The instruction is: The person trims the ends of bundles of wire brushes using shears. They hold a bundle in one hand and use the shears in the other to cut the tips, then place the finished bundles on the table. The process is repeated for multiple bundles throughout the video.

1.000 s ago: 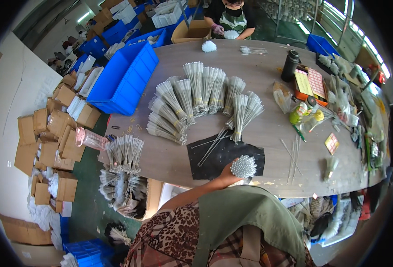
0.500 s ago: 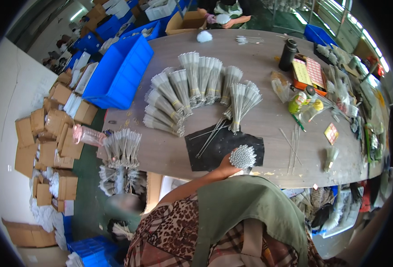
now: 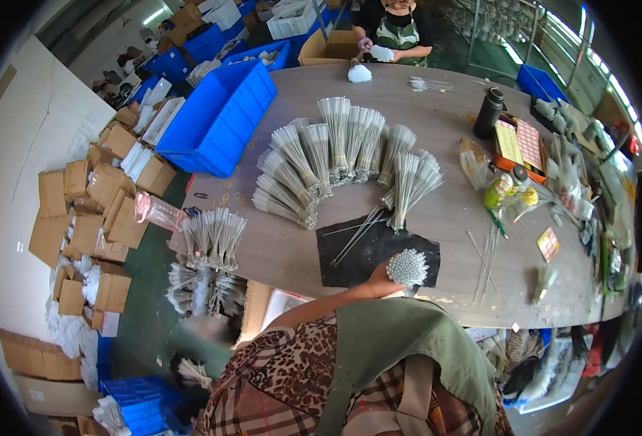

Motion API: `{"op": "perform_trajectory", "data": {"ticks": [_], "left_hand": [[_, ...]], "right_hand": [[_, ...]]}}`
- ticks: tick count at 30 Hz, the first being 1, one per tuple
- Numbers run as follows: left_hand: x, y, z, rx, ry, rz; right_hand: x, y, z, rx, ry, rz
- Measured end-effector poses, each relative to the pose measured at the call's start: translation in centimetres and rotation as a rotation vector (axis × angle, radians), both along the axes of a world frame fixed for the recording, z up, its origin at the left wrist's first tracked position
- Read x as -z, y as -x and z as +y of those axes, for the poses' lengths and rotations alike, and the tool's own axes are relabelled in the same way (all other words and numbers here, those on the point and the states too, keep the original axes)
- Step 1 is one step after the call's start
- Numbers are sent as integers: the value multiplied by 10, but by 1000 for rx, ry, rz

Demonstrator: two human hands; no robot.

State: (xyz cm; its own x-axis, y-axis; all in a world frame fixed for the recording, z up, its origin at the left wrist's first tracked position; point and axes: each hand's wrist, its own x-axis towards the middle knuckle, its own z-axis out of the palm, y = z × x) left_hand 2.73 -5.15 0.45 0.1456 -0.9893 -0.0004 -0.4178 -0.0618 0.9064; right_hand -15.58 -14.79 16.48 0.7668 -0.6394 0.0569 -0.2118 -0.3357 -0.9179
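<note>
My left hand (image 3: 380,283) is closed round a bundle of thin wire brushes (image 3: 408,268), held upright at the table's near edge with its round silvery ends facing up. Under and beside it lies a black mat (image 3: 335,270). A few loose wire brushes (image 3: 356,238) rest across the mat's far part. Beyond the mat, several tied bundles of wire brushes (image 3: 346,142) form an arc, white bristles pointing outward. My right hand does not show.
A blue crate (image 3: 223,123) stands at the table's left edge, near more brush bundles (image 3: 214,236). To the right are a black flask (image 3: 489,113), an orange box (image 3: 511,154), a yellow-green bottle (image 3: 497,191) and loose wires (image 3: 486,261). A co-worker (image 3: 397,33) handles white bristles opposite.
The whole view has shifted, so the table and its things sit farther right and lower. My left hand keeps the bundle in nearly the same place over the mat's near edge.
</note>
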Motion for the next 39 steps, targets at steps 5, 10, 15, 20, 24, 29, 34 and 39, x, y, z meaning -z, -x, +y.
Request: {"op": "perform_trajectory", "data": {"ticks": [5,10,15,20,24,29,34,39], "left_hand": [[27,4,2,24,-5,36],[68,-8,1,-14,121,17],[49,0,2,-105,15,142],[-14,5,0,-129,-40,152],[4,5,4,-145,36,79],[4,-1,7,-110,-68,102],[8,-2,2,-66,-4,-29],[9,3,-2,-149,-32,312]], "right_hand": [[-1,-3,0,-19,2,-6],[-1,-5,4,-19,8,-21],[-1,-5,6,-9,34,-23],[-13,-8,5,9,43,-45],[-10,-13,5,2,36,-58],[-14,-17,1,-8,58,-75],[-12,-19,4,-23,62,-73],[-11,-20,5,-29,59,-90]]}}
